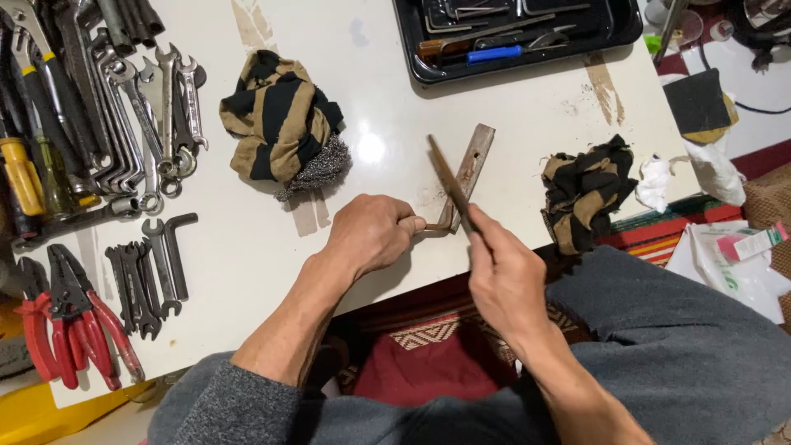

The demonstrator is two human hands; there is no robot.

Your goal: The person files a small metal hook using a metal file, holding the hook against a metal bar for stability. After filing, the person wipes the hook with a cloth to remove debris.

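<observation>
My left hand grips the near end of a flat rusty metal bar that lies on the white table. My right hand holds a thin dark strip, like a file or blade, with its tip laid across the bar. Both hands sit near the table's front edge, close together. A striped black and tan rag with a wad of steel wool lies just beyond my left hand. A second striped rag lies right of the bar.
Several wrenches and screwdrivers lie at the left, red-handled pliers at the near left. A black tray of tools stands at the back. A crumpled white cloth, sandpaper and plastic bags lie at the right.
</observation>
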